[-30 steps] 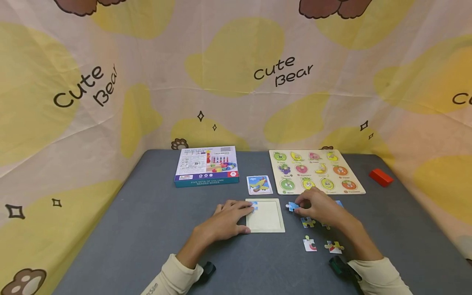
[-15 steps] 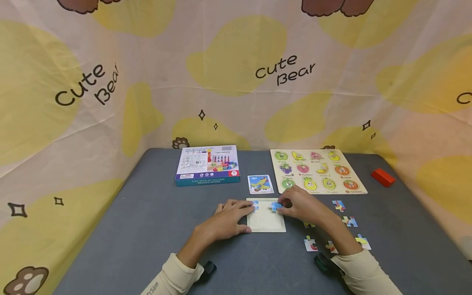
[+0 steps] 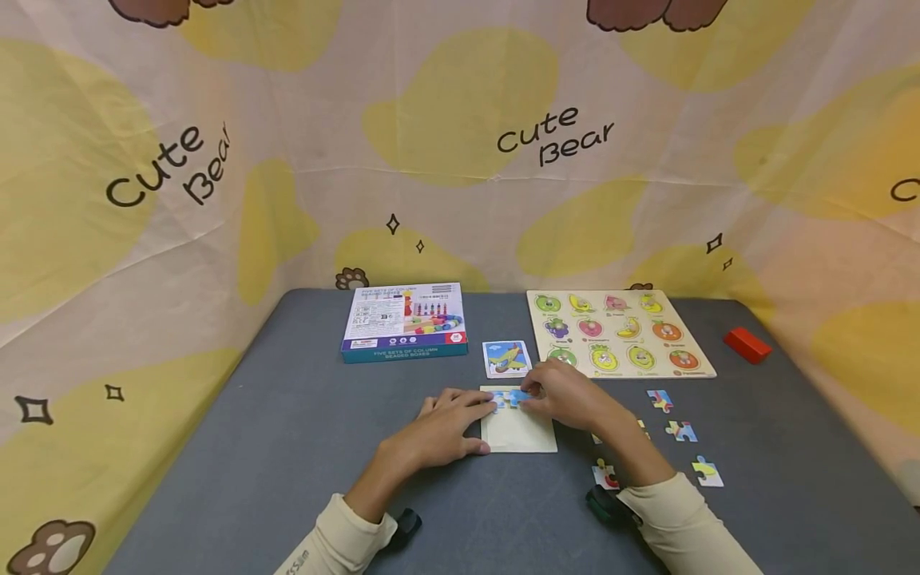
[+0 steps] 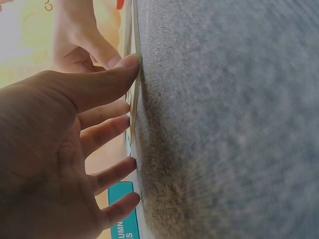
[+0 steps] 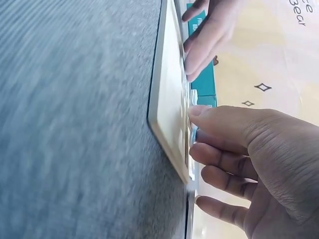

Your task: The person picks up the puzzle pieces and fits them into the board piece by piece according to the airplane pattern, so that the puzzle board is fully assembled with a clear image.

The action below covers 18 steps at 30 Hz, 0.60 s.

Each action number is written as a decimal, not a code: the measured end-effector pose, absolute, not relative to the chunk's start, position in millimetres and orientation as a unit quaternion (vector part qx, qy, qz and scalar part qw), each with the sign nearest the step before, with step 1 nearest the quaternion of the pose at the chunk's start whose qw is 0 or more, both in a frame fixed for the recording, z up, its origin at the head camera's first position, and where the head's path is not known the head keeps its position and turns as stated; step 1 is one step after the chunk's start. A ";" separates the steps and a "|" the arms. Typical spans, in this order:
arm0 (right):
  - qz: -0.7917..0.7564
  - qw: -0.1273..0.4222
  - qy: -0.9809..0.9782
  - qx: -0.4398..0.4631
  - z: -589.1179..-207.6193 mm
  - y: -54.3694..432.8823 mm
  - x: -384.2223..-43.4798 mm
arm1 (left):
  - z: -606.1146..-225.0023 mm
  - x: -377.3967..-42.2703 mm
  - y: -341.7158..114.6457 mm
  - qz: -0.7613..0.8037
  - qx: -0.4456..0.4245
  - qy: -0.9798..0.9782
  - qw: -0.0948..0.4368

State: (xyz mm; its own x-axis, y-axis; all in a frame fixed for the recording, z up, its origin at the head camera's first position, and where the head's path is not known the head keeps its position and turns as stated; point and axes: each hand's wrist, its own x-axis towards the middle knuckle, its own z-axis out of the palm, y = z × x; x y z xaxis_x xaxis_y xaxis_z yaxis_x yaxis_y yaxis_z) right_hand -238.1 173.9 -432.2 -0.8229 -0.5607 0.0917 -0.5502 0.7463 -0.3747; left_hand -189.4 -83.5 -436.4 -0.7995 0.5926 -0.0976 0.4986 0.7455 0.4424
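Observation:
A pale square puzzle tray (image 3: pixel 519 433) lies in the middle of the table. My left hand (image 3: pixel 440 433) rests on its left side, fingers mostly straight. Its fingertips touch a blue jigsaw piece (image 3: pixel 497 404) in the upper left corner, and the thumb lies at the lower left edge. Between thumb and forefinger, my right hand (image 3: pixel 575 395) pinches another blue jigsaw piece (image 3: pixel 514 397) along the tray's top, close beside the first. Whether the two pieces interlock I cannot tell. The right wrist view shows the right hand (image 5: pixel 249 149) low over the tray's rim (image 5: pixel 169 142).
Several loose jigsaw pieces, including one with yellow (image 3: pixel 707 471), lie right of the tray, some partly behind my right arm. Behind the tray are a plane picture card (image 3: pixel 507 359), a fruit board (image 3: pixel 621 335) and a boxed bead set (image 3: pixel 404 323). A red block (image 3: pixel 747 346) lies far right.
My right hand has carried its blue jigsaw piece leftward from the table right of the tray, over the tray, up beside the corner piece. The left hand has stayed in place.

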 end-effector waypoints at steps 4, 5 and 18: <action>-0.201 0.009 0.934 -0.296 -432.9 168.4 -238.7 | -436.5 -189.5 -83.8 0.201 0.294 0.927 0.118; -0.203 0.009 0.933 -0.296 -433.3 167.3 -238.8 | -436.5 -189.5 -83.8 0.201 0.294 0.927 0.119; -0.218 0.043 0.931 -0.290 -436.2 165.5 -240.9 | -433.3 -187.4 -84.5 0.201 0.296 0.926 0.124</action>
State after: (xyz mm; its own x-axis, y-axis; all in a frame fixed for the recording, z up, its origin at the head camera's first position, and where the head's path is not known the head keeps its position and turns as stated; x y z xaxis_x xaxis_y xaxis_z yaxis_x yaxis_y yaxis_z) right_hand -240.9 165.5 -436.2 -0.8286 -0.5578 0.0467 -0.5204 0.7369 -0.4316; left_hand -187.4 -84.5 -433.3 -0.7944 0.5972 -0.1108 0.4977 0.7445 0.4451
